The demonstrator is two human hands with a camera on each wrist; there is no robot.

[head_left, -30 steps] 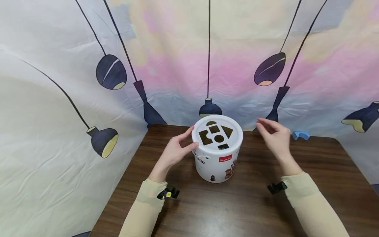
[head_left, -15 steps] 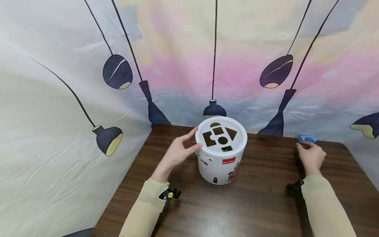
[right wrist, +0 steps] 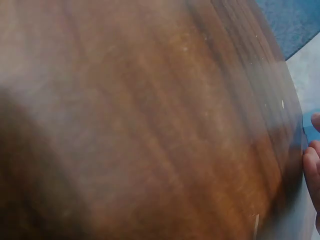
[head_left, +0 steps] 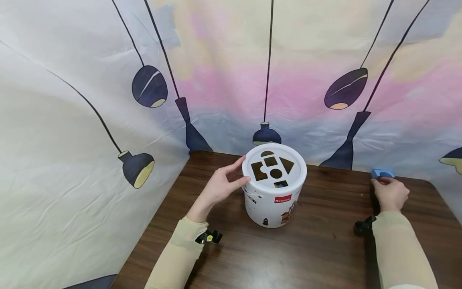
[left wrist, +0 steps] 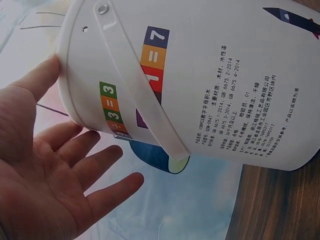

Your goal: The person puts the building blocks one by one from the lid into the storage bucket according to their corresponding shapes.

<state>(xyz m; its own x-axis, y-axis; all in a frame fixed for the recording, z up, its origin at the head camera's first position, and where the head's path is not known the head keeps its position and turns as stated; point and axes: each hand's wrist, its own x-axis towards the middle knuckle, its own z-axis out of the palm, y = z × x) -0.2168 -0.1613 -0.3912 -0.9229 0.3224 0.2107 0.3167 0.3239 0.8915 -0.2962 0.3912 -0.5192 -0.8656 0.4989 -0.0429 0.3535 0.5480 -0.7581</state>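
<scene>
A white bucket (head_left: 268, 210) stands upright on the table; its lid (head_left: 294, 170) has several shaped holes. My left hand (head_left: 221, 188) touches the lid's rim with thumb and index finger. In the left wrist view, the other fingers of the left hand (left wrist: 60, 165) stretch out loosely beside the bucket (left wrist: 210, 90). At the table's far right edge, my right hand (head_left: 391, 194) has its thumb and curled fingers at a blue arch block (head_left: 379, 172), seemingly pinching its near side. Only fingertips of the right hand (right wrist: 312, 162) show in the right wrist view, and its block is mostly hidden.
A brown wooden table (head_left: 306, 257) carries the bucket. Behind it hangs a cloth backdrop (head_left: 223, 80) printed with dark lamps. The bucket's white handle (left wrist: 140, 82) hangs down its side. Something blue shows through one lid hole.
My right hand has moved right, from beside the bucket to the blue arch block, and its fingers have closed on it. The left hand stays at the lid. The head view has shifted slightly.
</scene>
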